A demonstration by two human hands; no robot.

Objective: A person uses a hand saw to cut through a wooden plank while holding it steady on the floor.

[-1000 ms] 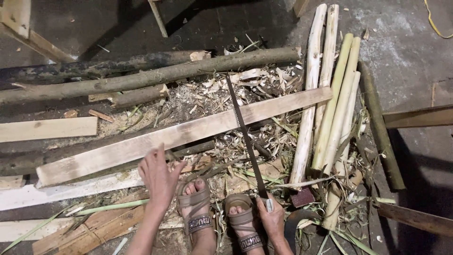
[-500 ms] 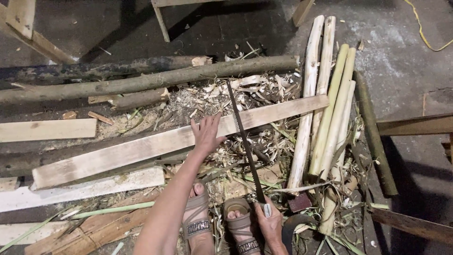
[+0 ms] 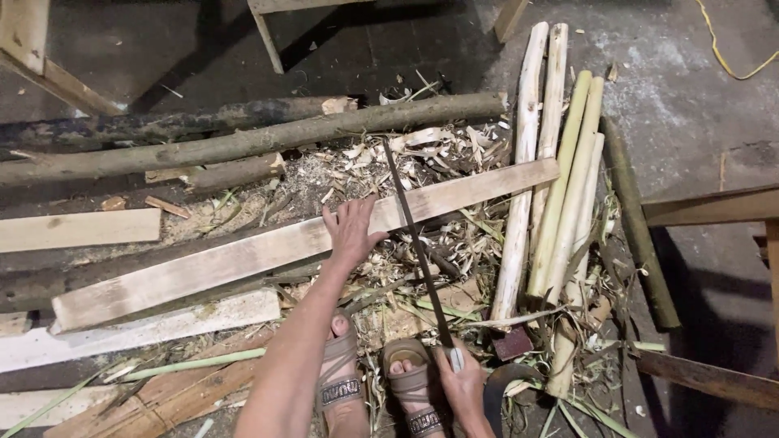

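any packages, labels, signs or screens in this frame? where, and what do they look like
None in view: no packages, labels, signs or screens.
The scene is only bare wood: a long pale plank under the left hand, a thin dark saw blade held by the right hand, peeled poles, and shavings on the floor.

So there's a long plank (image 3: 243,259) lying slantwise on the wood shavings (image 3: 341,174), with the left hand (image 3: 350,231) flat on top of it. A saw (image 3: 418,243) crosses over the plank just right of that hand, handle down in the right hand (image 3: 462,385). Two logs (image 3: 243,138) lie behind the plank, and a bundle of poles (image 3: 560,178) lies to the right.
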